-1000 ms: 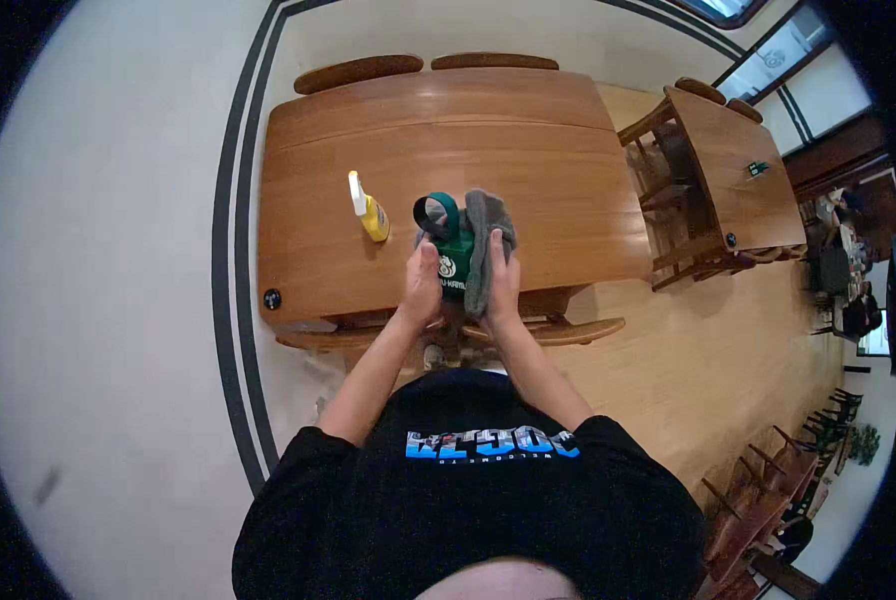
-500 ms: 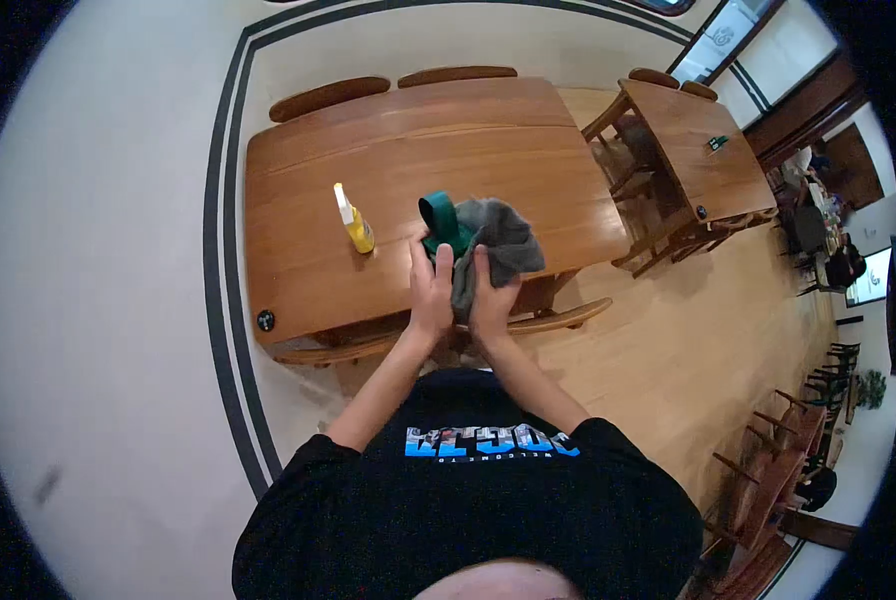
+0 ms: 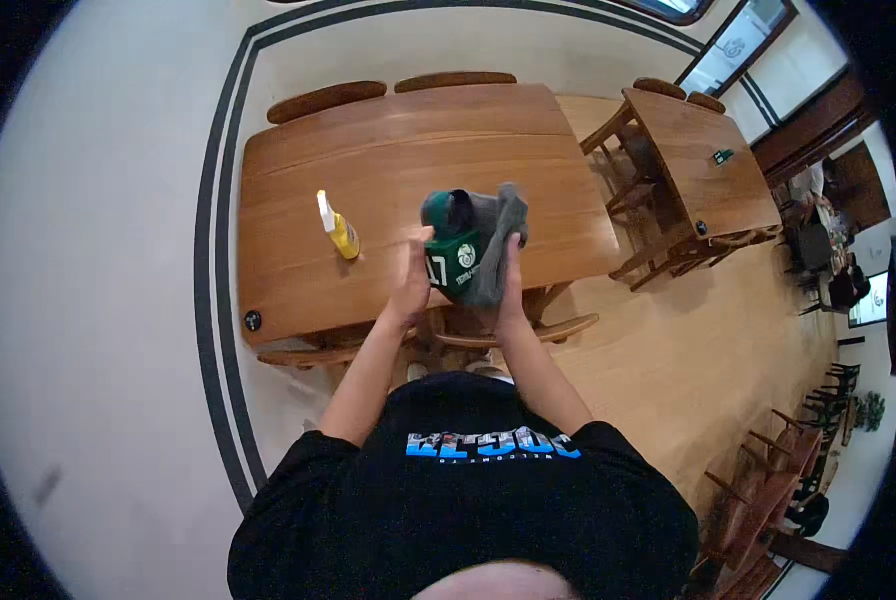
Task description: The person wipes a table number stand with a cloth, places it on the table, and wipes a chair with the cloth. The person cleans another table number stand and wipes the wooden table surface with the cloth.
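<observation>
A green table number stand [image 3: 452, 262], marked 17 with a white logo, is held up between my hands above the near side of the wooden table [image 3: 418, 140]. My left hand [image 3: 411, 280] is closed against its left side. On the other side, my right hand [image 3: 511, 285] grips a grey cloth [image 3: 508, 220], which is bunched against the stand and covers its right part. To the left of my left hand, a yellow spray bottle [image 3: 342, 236] with a white nozzle stands on the tabletop.
A round black disc [image 3: 253, 320] lies at the table's near left corner. Chairs [image 3: 328, 101] line the far side, and another chair [image 3: 528, 335] is at the near side. A second table [image 3: 703, 150] at right carries another green number stand [image 3: 723, 157].
The green stand has turned so that its numbered face shows. My right hand and the cloth have shifted along its right side, and my left hand has moved slightly left.
</observation>
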### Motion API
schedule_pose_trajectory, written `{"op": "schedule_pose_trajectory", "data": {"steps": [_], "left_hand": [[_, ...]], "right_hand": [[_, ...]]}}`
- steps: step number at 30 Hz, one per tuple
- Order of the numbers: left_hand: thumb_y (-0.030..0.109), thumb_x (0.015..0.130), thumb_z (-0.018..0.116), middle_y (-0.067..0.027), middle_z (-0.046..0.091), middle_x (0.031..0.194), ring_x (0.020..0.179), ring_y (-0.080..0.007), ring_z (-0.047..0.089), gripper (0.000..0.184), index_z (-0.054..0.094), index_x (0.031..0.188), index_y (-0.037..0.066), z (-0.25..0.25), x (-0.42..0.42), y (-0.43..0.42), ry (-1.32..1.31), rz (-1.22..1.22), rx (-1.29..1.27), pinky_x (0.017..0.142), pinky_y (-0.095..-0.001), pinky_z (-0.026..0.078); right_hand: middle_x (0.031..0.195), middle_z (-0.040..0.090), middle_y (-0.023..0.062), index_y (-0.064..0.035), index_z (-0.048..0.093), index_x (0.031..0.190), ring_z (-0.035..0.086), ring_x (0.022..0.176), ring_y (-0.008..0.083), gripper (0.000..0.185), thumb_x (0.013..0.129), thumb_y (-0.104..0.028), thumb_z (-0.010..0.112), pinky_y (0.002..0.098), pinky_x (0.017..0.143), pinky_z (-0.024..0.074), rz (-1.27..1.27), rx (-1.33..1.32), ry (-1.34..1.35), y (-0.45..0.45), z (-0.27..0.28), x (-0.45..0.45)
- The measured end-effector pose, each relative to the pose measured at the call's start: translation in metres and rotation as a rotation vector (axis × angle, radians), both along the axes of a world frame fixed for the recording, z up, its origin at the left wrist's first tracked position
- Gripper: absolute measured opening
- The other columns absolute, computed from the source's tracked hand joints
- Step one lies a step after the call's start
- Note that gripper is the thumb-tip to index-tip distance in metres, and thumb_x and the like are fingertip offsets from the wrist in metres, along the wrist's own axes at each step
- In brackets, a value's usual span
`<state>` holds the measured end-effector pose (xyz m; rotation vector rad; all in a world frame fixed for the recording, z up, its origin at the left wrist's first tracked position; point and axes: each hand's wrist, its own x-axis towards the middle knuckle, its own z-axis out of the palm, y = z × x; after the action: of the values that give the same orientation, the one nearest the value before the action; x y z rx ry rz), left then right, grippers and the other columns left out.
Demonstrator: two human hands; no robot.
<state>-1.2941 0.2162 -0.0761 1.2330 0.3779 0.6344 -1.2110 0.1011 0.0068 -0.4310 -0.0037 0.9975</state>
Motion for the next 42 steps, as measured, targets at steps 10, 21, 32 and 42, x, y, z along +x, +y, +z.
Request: {"op": "schedule_pose_trajectory", "data": {"steps": [10, 21, 32, 42], "left_hand": [[0.049, 0.108, 0.027, -0.0156, 0.052, 0.129, 0.113, -0.0225, 0.053, 0.061, 0.043, 0.139, -0.001, 0.030, 0.054, -0.030, 0.113, 0.127, 0.307, 0.097, -0.0344, 0.042], [0.046, 0.104, 0.049, -0.0190, 0.050, 0.126, 0.110, -0.0240, 0.053, 0.060, 0.034, 0.140, 0.001, 0.037, 0.090, -0.066, 0.101, 0.267, 0.120, 0.095, -0.0346, 0.044], [0.040, 0.102, 0.055, -0.0150, 0.050, 0.129, 0.113, -0.0196, 0.051, 0.051, 0.040, 0.138, 0.006, 0.039, 0.078, -0.056, -0.007, 0.375, -0.036, 0.097, -0.0322, 0.043], [0.055, 0.102, 0.045, -0.0134, 0.052, 0.130, 0.114, -0.0199, 0.053, 0.059, 0.046, 0.133, 0.004, 0.058, 0.052, -0.037, 0.048, 0.232, 0.382, 0.098, -0.0318, 0.043]], "right_hand": [[0.104, 0.070, 0.0122, 0.0002, 0.064, 0.109, 0.066, 0.085, 0.0155, 0.029, 0.094, -0.024, 0.072, 0.0262, 0.071, 0.0533, -0.271, -0.635, -0.719, -0.010, -0.033, 0.046], [0.093, 0.071, 0.0099, 0.0008, 0.066, 0.101, 0.066, 0.079, 0.0162, 0.027, 0.093, -0.023, 0.073, 0.0273, 0.067, 0.0534, -0.179, -0.432, -0.840, -0.013, -0.050, 0.093], [0.121, 0.064, 0.0113, -0.0035, 0.054, 0.130, 0.065, 0.101, 0.0179, 0.049, 0.100, -0.042, 0.060, 0.0272, 0.081, 0.0541, 0.150, -0.144, -0.135, -0.003, -0.053, 0.113], [0.118, 0.064, 0.0103, -0.0034, 0.055, 0.127, 0.062, 0.101, 0.0173, 0.048, 0.100, -0.043, 0.059, 0.0289, 0.082, 0.0518, 0.160, -0.181, -0.525, 0.015, -0.043, 0.073]]}}
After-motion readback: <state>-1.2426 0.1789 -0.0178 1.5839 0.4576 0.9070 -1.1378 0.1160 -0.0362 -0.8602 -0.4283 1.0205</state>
